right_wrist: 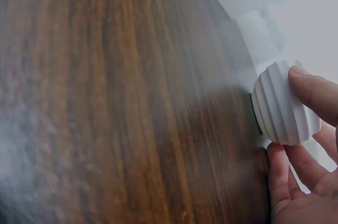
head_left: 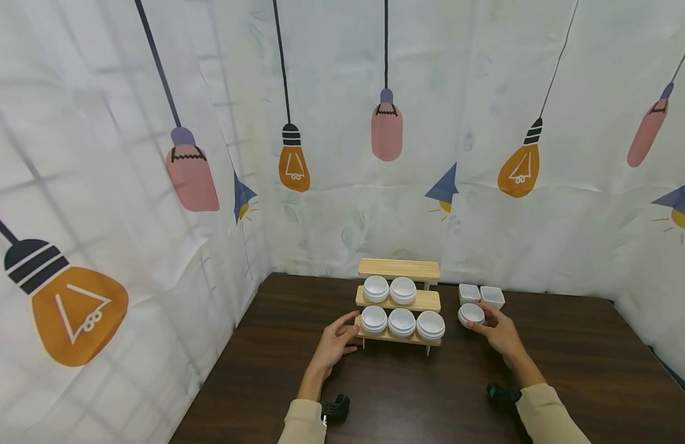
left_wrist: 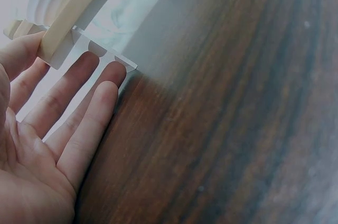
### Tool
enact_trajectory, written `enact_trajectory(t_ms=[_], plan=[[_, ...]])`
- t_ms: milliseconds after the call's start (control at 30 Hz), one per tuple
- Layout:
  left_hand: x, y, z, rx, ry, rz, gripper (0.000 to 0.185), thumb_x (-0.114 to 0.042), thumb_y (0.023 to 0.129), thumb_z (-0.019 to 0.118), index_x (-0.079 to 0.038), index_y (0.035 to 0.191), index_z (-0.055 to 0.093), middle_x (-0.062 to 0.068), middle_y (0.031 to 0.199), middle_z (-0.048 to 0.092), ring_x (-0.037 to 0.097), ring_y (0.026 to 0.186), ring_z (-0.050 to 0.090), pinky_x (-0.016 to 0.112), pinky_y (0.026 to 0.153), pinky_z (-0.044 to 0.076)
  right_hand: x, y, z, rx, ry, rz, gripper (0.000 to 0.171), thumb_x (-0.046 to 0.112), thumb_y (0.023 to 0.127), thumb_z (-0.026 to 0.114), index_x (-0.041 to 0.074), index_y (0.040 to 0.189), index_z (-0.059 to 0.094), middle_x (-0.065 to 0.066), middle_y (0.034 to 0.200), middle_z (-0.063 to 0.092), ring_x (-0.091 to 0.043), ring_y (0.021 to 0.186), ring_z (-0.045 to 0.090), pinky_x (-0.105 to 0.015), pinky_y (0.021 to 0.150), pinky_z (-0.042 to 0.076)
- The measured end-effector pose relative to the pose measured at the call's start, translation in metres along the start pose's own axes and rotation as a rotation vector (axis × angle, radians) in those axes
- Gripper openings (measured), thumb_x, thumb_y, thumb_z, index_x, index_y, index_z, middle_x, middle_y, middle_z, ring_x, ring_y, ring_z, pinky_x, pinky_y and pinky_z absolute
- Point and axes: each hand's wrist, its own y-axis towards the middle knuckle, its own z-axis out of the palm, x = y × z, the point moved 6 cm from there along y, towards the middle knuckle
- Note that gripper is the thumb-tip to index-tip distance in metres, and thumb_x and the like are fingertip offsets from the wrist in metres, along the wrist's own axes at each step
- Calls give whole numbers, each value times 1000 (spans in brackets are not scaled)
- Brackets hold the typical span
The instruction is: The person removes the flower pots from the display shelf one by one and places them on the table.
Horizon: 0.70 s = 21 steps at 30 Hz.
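A three-tier wooden display stand (head_left: 399,269) on clear supports stands at the back of the table. Three small round white bowls (head_left: 401,322) sit along its bottom tier, two more on the middle tier. My left hand (head_left: 332,346) is at the left end of the bottom tier, thumb and index finger gripping the wooden end (left_wrist: 58,36); its other fingers extend beside the clear support (left_wrist: 108,55). To the right of the stand, my right hand (head_left: 500,333) pinches another round white bowl (head_left: 471,314). In the right wrist view this bowl (right_wrist: 280,105) has ribbed sides and thumb and fingers around it.
Two square white dishes (head_left: 468,293) stand side by side just behind the bowl in my right hand. The dark wood-grain table (head_left: 420,401) ends at a pale curtain (head_left: 331,234) printed with hanging lamps, at the back and sides.
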Motion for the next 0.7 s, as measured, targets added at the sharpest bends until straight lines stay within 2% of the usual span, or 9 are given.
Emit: enact_trajectory(t_ms=[267,500,700], plan=[[1,0,-1,1,6,5,51,-31,104,62,-14,150,52,15,120,73,33,104,72,42,85,62,-3,2,2,-3,-17,6,73,32,95,76,3,153,43,-28,142,56,-18,105,59,-21,78,49],[3,0,-1,4,-10,-2,50,-29,104,62,-13,151,52,15,120,72,28,102,73,40,83,62,-2,1,2,-10,4,7,74,32,94,77,2,152,44,-28,143,55,-14,104,57,-19,78,48],[2,1,-2,4,-13,-3,51,-31,103,63,-15,150,52,14,120,73,31,103,73,42,85,62,-1,2,2,-19,14,5,73,30,93,77,3,153,44,-27,141,56,-13,102,56,-18,78,48]])
